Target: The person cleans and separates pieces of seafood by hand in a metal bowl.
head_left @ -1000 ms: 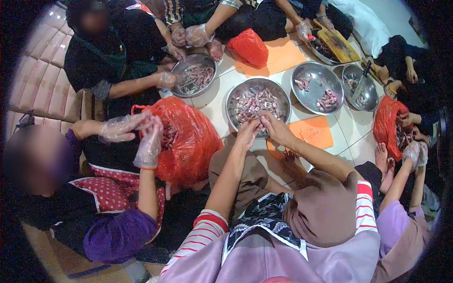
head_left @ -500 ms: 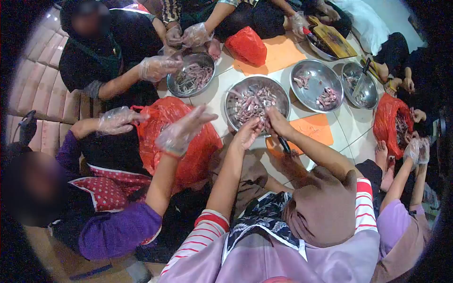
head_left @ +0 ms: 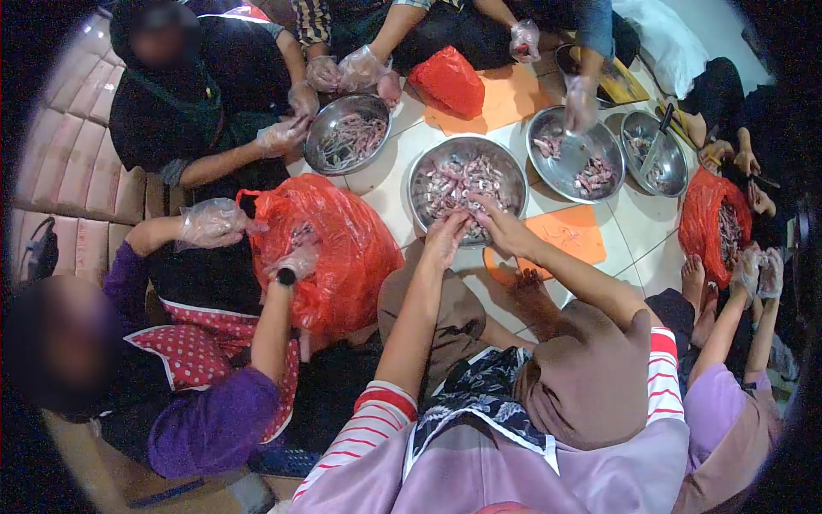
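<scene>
At the near rim of a metal bowl (head_left: 520, 176) filled with small pinkish-grey pieces of fish (head_left: 462, 176), my two bare hands are close together. My left hand (head_left: 447, 235) is closed, palm up, fingertips pinched at the rim. My right hand (head_left: 503, 226) reaches in from the right, its fingers bent in beside the left fingertips. Whatever lies between the fingers is too small and covered to make out. No knife handle shows below my right hand. Just right of it lies an orange cutting board (head_left: 575, 236) with thin scraps on it.
At left, a co-worker's gloved hand (head_left: 300, 257) is inside a red plastic bag (head_left: 355, 248). Other bowls of fish stand at back left (head_left: 384, 141) and right (head_left: 591, 199), the latter under a gloved hand (head_left: 582, 104). A knife (head_left: 658, 137) rests in the far-right bowl (head_left: 678, 176).
The black knife handle under my right hand has gone from sight. My right fingers moved slightly left. The left co-worker's raised hand went into the red bag; another gloved hand came over the right bowl.
</scene>
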### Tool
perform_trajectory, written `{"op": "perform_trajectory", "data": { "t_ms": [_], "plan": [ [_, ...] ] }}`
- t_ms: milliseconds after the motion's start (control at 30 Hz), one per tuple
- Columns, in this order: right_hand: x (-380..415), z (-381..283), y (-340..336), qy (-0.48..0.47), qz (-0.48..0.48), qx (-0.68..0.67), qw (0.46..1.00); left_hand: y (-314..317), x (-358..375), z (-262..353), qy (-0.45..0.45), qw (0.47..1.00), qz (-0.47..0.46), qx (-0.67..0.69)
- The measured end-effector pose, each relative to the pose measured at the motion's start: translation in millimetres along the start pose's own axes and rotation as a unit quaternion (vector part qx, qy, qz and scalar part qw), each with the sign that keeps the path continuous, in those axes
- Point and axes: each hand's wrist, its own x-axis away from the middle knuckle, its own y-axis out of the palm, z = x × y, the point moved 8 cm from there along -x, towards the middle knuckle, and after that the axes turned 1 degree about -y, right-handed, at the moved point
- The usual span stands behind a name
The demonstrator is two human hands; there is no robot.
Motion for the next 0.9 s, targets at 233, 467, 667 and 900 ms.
{"op": "perform_trajectory", "data": {
  "t_ms": [233,467,667,900],
  "plan": [
    [8,-24,-3,0.0,-0.021,0.023,1.0,6,5,-1,-0.031,0.998,-0.038,-0.04],
    [3,-6,-3,0.061,0.025,0.036,0.997,8,5,-13,-0.066,0.995,-0.032,-0.074],
    [-4,29,7,0.098,0.037,-0.047,0.993,9,6,-20,-0.115,0.984,-0.055,-0.125],
    [1,50,-20,0.263,0.038,-0.206,0.942,29,15,-16,-0.102,0.979,-0.132,-0.12]
  ]
}}
